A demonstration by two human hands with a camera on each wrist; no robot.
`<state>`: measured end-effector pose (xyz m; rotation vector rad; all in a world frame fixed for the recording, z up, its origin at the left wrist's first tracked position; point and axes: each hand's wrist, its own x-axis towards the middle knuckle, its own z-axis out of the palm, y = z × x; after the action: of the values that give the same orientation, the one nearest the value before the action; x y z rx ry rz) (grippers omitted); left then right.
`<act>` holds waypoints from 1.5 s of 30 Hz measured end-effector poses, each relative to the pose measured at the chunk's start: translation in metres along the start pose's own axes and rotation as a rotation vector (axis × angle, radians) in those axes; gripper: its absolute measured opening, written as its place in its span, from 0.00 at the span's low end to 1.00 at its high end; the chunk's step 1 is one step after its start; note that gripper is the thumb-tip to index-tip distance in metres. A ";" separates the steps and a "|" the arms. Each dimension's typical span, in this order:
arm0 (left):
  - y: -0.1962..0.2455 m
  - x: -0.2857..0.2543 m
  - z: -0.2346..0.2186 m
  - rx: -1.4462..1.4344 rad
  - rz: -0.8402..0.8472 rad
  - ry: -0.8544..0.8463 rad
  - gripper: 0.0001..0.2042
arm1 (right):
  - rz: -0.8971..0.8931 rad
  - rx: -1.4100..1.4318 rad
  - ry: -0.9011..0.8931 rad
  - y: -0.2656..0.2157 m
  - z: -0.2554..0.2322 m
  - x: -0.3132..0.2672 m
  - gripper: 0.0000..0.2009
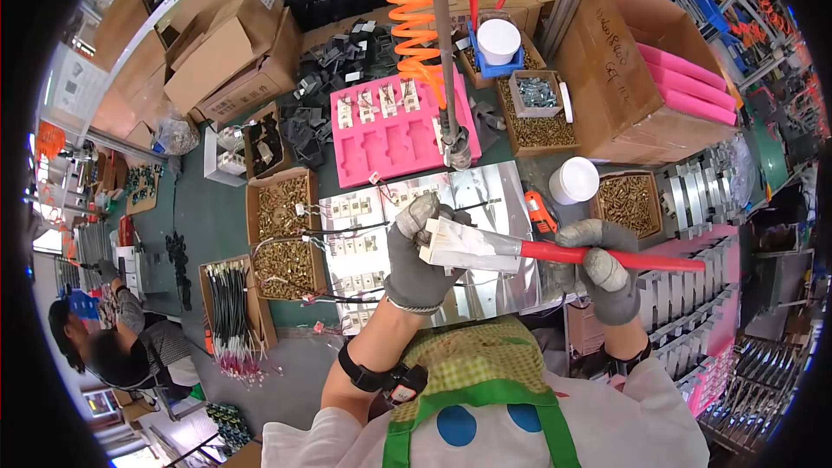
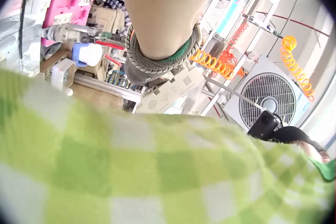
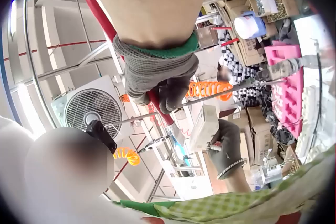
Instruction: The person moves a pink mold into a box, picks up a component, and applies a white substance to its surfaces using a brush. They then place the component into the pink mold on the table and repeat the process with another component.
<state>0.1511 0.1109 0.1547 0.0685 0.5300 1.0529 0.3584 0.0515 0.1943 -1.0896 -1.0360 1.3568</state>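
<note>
In the head view my gloved left hand [image 1: 416, 251] grips a pale rectangular block [image 1: 464, 247] at its left end. My gloved right hand [image 1: 607, 269] has its fingers curled round the red handle [image 1: 641, 260] of a brush, whose whitish head [image 1: 498, 243] lies against the block's top. The right wrist view shows the block [image 3: 205, 128] held in the left hand [image 3: 227, 148], with the right hand [image 3: 163, 85] round the red handle [image 3: 101, 16]. In the left wrist view the left hand [image 2: 142, 73] is mostly hidden behind the wrist.
Under the hands lies a shiny metal sheet [image 1: 511, 208] with rows of small pale parts. Behind it are a pink foam tray [image 1: 381, 152] and a hanging driver [image 1: 457, 152]. Around stand boxes of brass pieces [image 1: 282, 208], a white tub [image 1: 574, 180] and an orange-red cutter [image 1: 539, 211].
</note>
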 end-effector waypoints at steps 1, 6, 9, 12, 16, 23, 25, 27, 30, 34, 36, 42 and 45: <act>0.000 -0.004 0.003 0.010 0.041 -0.036 0.12 | 0.010 0.006 -0.011 0.001 -0.003 -0.001 0.22; 0.006 -0.003 -0.011 -0.101 0.196 -0.358 0.11 | -0.009 -0.031 -0.015 -0.005 -0.028 -0.005 0.23; 0.010 -0.014 0.007 0.050 0.254 -0.329 0.11 | -0.026 -0.004 0.020 -0.005 -0.039 -0.009 0.23; 0.004 -0.011 0.003 0.255 0.432 -0.294 0.12 | 0.047 0.110 0.020 -0.014 -0.022 -0.011 0.23; 0.007 -0.010 0.009 -0.076 0.336 -0.290 0.10 | 0.058 0.084 0.040 0.005 -0.029 -0.004 0.20; 0.020 -0.002 -0.007 0.107 0.422 -0.304 0.12 | -0.051 0.211 0.054 -0.003 -0.023 -0.010 0.20; 0.018 -0.002 0.000 0.054 0.370 -0.399 0.12 | -0.033 0.067 -0.003 0.004 -0.022 -0.005 0.21; 0.016 -0.005 -0.008 0.589 0.676 -0.112 0.08 | -0.043 0.060 0.027 0.007 -0.036 -0.008 0.21; 0.025 -0.008 -0.011 0.336 0.493 -0.251 0.07 | -0.079 0.121 0.063 0.008 -0.039 -0.011 0.21; 0.014 -0.005 -0.005 0.344 0.452 -0.309 0.12 | -0.199 0.055 -0.063 0.001 -0.011 -0.011 0.19; 0.015 -0.004 -0.010 0.164 0.355 -0.374 0.13 | -0.253 -0.113 -0.184 -0.003 -0.001 -0.006 0.18; 0.025 -0.008 -0.024 0.031 0.302 -0.460 0.13 | -0.324 -0.152 -0.240 -0.007 -0.015 -0.012 0.18; 0.019 -0.009 -0.022 -0.007 0.278 -0.444 0.13 | -0.336 -0.141 -0.289 -0.015 0.000 -0.011 0.16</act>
<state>0.1222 0.1089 0.1446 0.3695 0.1144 1.2646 0.3616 0.0413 0.2093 -0.7869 -1.4737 1.2002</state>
